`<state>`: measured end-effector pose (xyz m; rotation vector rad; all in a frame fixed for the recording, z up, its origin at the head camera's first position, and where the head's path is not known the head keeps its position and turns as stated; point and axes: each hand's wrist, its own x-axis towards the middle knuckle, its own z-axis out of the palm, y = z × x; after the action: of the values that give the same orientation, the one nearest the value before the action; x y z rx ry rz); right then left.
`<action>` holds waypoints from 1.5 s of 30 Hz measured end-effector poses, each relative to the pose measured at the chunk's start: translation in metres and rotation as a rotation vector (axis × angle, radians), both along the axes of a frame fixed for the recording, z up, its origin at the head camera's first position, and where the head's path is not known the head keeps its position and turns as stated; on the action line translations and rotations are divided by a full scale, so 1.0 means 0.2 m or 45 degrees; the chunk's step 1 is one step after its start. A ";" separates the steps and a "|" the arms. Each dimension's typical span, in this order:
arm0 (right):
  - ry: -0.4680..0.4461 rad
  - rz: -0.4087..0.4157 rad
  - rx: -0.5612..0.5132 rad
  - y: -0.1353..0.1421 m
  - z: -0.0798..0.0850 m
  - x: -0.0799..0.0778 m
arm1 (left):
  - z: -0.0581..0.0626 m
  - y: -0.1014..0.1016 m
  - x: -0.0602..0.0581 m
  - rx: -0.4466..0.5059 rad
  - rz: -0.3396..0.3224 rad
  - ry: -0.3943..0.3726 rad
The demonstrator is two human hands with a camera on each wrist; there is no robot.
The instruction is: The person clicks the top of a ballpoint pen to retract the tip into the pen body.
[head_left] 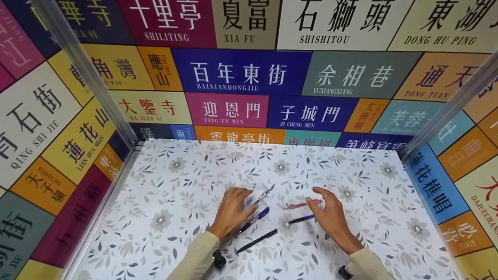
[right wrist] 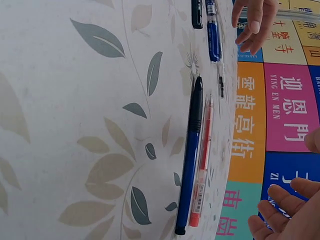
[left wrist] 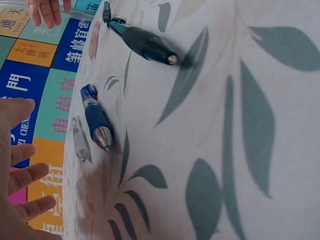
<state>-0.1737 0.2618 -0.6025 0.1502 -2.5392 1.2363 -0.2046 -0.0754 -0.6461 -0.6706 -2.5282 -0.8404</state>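
Note:
My left hand [head_left: 232,212] hovers over the table's left-middle with fingers spread and holds nothing. Close beneath it are a clear pen with a black refill [head_left: 263,195] and a blue pen with a clear section [head_left: 256,218]. Nearer to me lies a black pen [head_left: 256,241], slanting up to the right. On the other side, my right hand [head_left: 331,214] has relaxed, parted fingers with nothing in them. Beside its thumb and partly behind it are a red pen [head_left: 301,204] and a blue pen with a black grip [right wrist: 190,160]. The right wrist view shows these two lying nearly parallel.
A white tabletop [head_left: 186,237] printed with grey leaves and flowers carries the pens. Panels of coloured Chinese signs [head_left: 241,74] rise at the back and both sides. Clear corner posts [head_left: 89,70] stand at the back left and back right.

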 end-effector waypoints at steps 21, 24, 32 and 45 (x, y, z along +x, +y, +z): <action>-0.022 0.097 -0.135 -0.09 -0.07 -0.11 | -0.10 0.00 0.00 0.071 0.009 -0.098; -0.010 0.106 -0.138 -0.10 -0.08 -0.12 | -0.11 0.00 -0.01 0.079 0.011 -0.109; -0.042 0.144 -0.176 -0.13 -0.12 -0.15 | -0.14 -0.01 -0.02 0.075 -0.012 -0.039; -0.139 0.203 -0.230 -0.17 -0.15 -0.19 | -0.18 -0.06 -0.03 -0.006 -0.096 0.015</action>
<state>-0.2124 0.2276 -0.6325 0.2544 -2.5309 1.5675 -0.2107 -0.0879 -0.6824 -0.7743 -2.5095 -0.8534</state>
